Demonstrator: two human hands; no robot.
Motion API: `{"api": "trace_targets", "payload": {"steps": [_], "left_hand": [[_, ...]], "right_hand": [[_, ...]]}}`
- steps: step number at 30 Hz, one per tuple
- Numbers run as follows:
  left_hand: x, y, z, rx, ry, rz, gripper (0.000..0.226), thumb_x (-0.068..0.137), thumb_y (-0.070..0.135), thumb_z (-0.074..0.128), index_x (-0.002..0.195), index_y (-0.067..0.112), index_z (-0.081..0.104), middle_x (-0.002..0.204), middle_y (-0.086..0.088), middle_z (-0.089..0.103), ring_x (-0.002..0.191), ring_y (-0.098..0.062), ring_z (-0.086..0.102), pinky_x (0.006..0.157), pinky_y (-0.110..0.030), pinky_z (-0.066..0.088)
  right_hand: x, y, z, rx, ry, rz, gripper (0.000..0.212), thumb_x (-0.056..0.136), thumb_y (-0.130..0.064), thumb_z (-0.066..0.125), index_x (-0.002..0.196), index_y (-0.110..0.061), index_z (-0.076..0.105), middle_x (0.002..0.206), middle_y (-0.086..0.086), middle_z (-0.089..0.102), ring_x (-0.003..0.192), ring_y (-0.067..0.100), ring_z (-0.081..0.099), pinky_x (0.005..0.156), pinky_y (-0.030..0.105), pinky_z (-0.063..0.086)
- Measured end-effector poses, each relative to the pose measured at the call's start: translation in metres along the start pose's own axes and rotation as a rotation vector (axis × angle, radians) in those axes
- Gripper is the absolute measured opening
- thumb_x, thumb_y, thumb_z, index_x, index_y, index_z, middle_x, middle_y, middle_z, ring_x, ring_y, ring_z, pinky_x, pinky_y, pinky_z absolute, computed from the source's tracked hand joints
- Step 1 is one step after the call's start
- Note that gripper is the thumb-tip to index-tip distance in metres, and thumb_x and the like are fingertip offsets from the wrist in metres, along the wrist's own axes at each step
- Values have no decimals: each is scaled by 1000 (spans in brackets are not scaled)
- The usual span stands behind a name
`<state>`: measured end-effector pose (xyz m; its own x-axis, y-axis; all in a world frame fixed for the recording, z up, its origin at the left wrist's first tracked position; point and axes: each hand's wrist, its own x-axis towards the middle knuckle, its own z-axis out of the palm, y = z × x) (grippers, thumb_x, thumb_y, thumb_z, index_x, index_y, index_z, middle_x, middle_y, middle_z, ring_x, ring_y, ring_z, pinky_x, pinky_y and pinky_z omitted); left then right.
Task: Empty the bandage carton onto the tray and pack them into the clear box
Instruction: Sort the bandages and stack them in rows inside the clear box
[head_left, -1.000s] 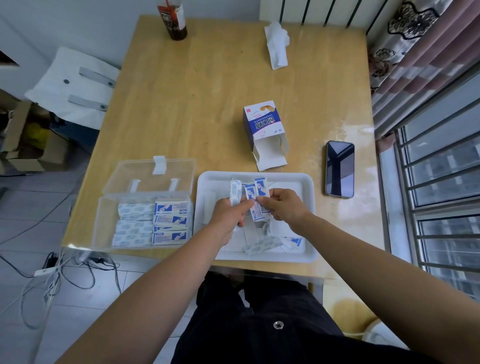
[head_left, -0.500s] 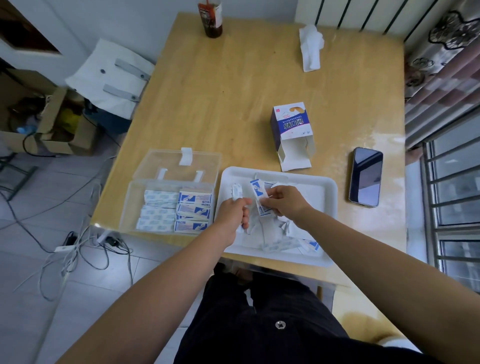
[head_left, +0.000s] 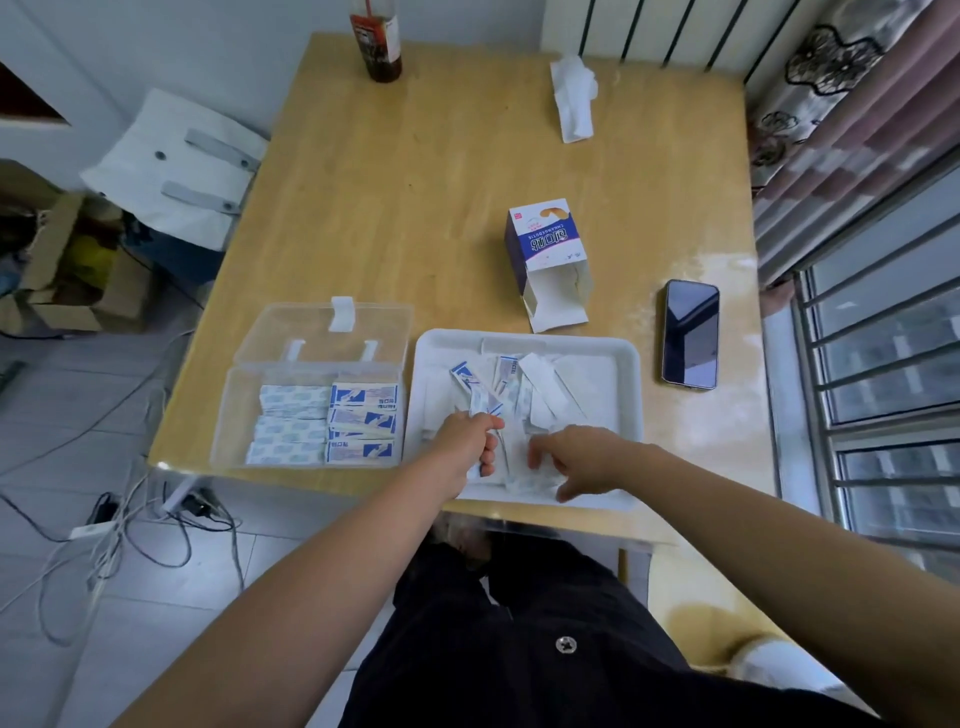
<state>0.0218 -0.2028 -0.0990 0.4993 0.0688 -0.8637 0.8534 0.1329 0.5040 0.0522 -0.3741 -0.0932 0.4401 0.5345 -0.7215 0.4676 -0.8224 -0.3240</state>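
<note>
Left hand (head_left: 466, 441) grips bandages (head_left: 479, 401); right hand (head_left: 576, 457) beside them, over tray (head_left: 597, 347).

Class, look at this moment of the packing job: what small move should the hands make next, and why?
Probably the right hand should pinch up another loose white bandage strip from the white plastic tray: it reaches among them, and the left hand grips only a small bundle.
</note>
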Motion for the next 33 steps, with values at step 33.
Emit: {"api": "trace_targets", "payload": {"steps": [33], "left_hand": [[-28, 5, 28, -327, 18, 135, 35, 94, 19, 36, 117, 13, 62, 98, -4, 69, 86, -17, 66, 64, -27, 53]], "right_hand": [[0, -19, -13, 1179, 162, 13, 28, 89, -28, 68, 104, -5, 64, 86, 1, 59, 75, 14, 51, 67, 25, 39]]}}
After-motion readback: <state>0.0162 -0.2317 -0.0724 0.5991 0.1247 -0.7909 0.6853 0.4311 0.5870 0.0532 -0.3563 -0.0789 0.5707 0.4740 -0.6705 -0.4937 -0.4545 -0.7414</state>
